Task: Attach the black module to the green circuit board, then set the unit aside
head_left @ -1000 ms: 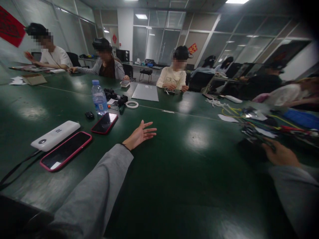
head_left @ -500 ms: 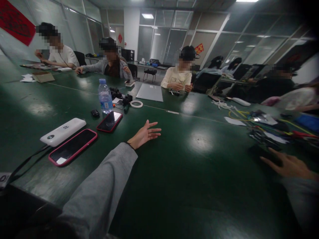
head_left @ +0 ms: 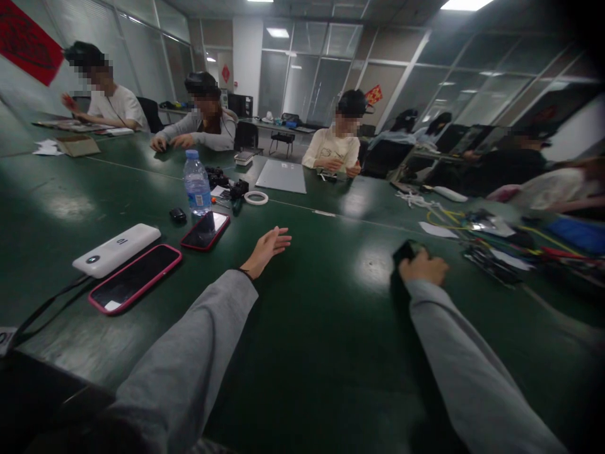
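Observation:
My left hand point(head_left: 267, 250) hovers or rests over the green table point(head_left: 326, 328), fingers apart and pointing right, nothing in it. On the right, my right hand point(head_left: 424, 268) is closed round a dark flat object point(head_left: 407, 251), slightly blurred, whose far end sticks out past the fingers. To the left of my left hand lie a phone with a red edge point(head_left: 206, 231), a larger phone in a pinkish-red case point(head_left: 136, 279) and a white power bank point(head_left: 117, 250). A water bottle point(head_left: 197, 186) stands upright behind the smaller phone.
A small black case point(head_left: 178, 215), a white tape ring point(head_left: 256, 198) and a closed grey laptop point(head_left: 282, 175) sit farther back. Tangled cables point(head_left: 491, 236) and a blue item point(head_left: 579, 234) cover the right side. Several people sit beyond.
My right hand has moved left from the cables, bringing the dark object with it. My left hand has shifted slightly left, its fingers less spread. One person's hands have come together across the table.

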The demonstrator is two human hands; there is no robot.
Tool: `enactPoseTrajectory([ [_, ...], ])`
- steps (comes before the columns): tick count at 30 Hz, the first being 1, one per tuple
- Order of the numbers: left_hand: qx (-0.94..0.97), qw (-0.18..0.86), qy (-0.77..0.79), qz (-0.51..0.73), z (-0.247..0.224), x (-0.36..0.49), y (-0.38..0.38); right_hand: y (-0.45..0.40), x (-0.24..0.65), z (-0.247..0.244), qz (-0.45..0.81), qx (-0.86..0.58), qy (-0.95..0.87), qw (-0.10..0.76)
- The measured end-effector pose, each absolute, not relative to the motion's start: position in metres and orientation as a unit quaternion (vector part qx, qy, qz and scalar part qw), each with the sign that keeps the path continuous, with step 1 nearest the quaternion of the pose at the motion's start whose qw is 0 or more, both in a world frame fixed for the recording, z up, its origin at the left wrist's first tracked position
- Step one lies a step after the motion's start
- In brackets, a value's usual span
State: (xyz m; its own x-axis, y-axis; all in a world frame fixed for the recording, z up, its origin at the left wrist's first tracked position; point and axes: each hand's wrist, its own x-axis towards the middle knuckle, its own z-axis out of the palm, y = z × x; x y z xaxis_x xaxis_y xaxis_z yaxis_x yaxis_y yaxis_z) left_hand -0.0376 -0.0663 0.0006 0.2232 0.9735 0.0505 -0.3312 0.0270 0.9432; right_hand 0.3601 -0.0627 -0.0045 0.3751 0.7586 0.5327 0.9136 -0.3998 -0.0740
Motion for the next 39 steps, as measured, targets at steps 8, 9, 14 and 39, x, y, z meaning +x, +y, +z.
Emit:
enactPoseTrajectory([
  [8,0.529,0.428,0.427,0.595,-0.007,-0.047,-0.055,-0.060,0.142,-0.019,-0.005,-0.401,-0.867,0.296],
  [9,0.520,0.431,0.435,0.596,-0.008,-0.047,-0.053,-0.067,0.130,-0.018,0.023,-0.365,-0.880,0.302],
  [14,0.501,0.458,0.438,0.589,-0.008,-0.051,-0.049,-0.077,0.124,-0.018,0.057,-0.371,-0.863,0.338],
  [39,0.521,0.458,0.432,0.576,-0.011,-0.053,-0.046,-0.077,0.128,-0.011,0.055,-0.415,-0.820,0.390],
])
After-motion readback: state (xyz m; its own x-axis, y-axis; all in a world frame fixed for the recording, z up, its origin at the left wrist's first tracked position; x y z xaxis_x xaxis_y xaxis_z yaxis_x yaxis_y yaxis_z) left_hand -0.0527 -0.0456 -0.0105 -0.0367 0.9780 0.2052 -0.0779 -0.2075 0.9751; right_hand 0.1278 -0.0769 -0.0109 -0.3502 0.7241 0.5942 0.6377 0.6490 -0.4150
